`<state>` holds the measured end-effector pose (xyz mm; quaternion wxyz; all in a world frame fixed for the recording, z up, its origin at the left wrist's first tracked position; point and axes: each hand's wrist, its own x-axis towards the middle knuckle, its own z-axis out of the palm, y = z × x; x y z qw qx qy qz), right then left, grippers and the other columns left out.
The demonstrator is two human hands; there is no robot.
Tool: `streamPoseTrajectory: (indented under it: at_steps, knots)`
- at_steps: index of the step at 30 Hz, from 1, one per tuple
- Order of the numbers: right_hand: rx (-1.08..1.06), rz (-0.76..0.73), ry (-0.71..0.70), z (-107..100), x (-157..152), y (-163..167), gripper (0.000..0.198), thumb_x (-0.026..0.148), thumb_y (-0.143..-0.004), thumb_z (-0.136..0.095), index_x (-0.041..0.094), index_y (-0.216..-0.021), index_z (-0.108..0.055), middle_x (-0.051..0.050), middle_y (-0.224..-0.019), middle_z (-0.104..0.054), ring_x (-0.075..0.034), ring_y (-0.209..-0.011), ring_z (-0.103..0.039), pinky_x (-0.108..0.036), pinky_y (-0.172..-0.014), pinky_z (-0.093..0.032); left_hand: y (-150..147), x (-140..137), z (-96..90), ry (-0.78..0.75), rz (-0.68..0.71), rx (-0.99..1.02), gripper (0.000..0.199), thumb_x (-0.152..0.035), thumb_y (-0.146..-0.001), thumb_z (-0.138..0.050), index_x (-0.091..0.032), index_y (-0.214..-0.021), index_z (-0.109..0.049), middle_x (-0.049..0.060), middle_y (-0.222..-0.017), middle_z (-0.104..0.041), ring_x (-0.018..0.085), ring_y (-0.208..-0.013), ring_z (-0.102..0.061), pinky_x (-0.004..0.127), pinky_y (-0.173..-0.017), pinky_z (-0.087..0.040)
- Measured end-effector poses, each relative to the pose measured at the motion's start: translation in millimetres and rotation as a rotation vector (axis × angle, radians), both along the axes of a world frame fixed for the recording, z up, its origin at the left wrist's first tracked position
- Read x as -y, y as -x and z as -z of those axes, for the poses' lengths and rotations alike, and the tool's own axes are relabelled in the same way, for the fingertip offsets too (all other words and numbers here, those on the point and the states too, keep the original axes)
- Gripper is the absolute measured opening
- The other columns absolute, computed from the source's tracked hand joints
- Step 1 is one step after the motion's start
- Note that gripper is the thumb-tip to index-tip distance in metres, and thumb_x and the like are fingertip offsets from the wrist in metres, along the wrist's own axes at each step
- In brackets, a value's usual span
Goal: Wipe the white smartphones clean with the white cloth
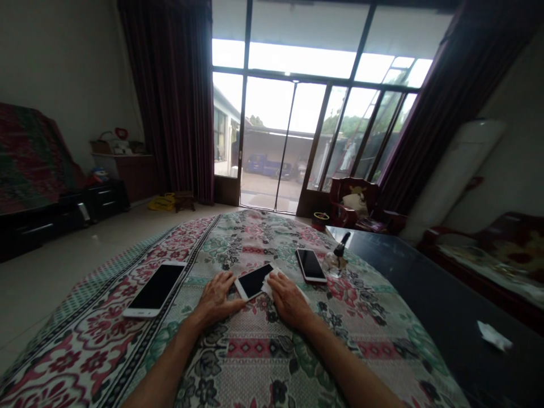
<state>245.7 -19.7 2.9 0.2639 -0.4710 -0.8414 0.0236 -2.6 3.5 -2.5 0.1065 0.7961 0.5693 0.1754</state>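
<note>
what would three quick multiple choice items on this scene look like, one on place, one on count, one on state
1. Where does the middle phone lie?
A. on the floor
B. between the two hands on the patterned cloth
C. on the dark table

2. How many phones lie on the cloth?
A. one
B. two
C. three

3. What is under the right hand?
A. a white wipe pressed at the phone's edge
B. a cup
C. nothing

Answers:
1 B, the left hand and the right hand flank it.
2 C, the left phone, the middle phone and the right phone all show.
3 A, white material shows under the fingers beside the screen.
</note>
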Motion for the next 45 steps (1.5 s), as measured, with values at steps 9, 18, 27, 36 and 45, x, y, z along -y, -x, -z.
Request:
streamPoseTrajectory:
  at_steps: [9, 18, 27, 36, 45]
  knots:
    - [0.055, -0.164, -0.030, -11, 26, 44, 0.037, 0.016, -0.091, -0.041, 0.017, -0.125, -0.055, -0.009, -0.135, -0.052, -0.022, -0.131, -0.040, -0.039, -0.114, -0.030, 0, 0, -1.4, 0.027, 0.006, -0.034, 0.066, -0.041, -0.076, -0.059, -0.015, -0.136, -0.050, 0.011, -0.149, -0.041, 0.031, -0.141, -0.028, 0.042, -0.114, -0.024]
    - [0.080, -0.177, 0.007, -13, 23, 46, 0.035, 0.019, -0.092, -0.041, 0.019, -0.125, -0.055, -0.006, -0.137, -0.052, -0.021, -0.132, -0.040, -0.037, -0.112, -0.031, 1, 0, 1.7, -0.001, 0.006, -0.030, 0.063, -0.038, -0.077, -0.058, -0.016, -0.136, -0.050, 0.010, -0.148, -0.042, 0.030, -0.140, -0.029, 0.042, -0.114, -0.026]
    - [0.025, 0.012, 0.040, -4, -9, 3, 0.040, 0.017, -0.093, -0.037, 0.015, -0.128, -0.056, -0.009, -0.139, -0.052, -0.023, -0.134, -0.039, -0.041, -0.112, -0.032, 2, -1, 1.7, 0.011, 0.018, -0.037, 0.064, -0.042, -0.078, -0.060, -0.016, -0.136, -0.051, 0.011, -0.148, -0.041, 0.032, -0.141, -0.028, 0.045, -0.114, -0.025]
    - [0.080, 0.105, 0.021, -5, -4, 3, 0.041, 0.017, -0.092, -0.037, 0.013, -0.130, -0.054, -0.011, -0.141, -0.050, -0.024, -0.135, -0.039, -0.043, -0.113, -0.031, 0, -1, 2.7, -0.054, 0.012, -0.014, 0.050, -0.036, -0.085, -0.055, -0.018, -0.131, -0.056, 0.011, -0.144, -0.048, 0.031, -0.138, -0.034, 0.044, -0.112, -0.028]
    - [0.125, -0.119, -0.013, -12, 24, 41, 0.040, 0.020, -0.093, -0.038, 0.015, -0.130, -0.053, -0.010, -0.139, -0.050, -0.023, -0.135, -0.036, -0.041, -0.114, -0.029, 1, -5, 12.1, -0.129, 0.004, 0.046, 0.042, -0.032, -0.084, -0.056, -0.022, -0.124, -0.061, 0.008, -0.140, -0.053, 0.029, -0.136, -0.038, 0.044, -0.112, -0.031]
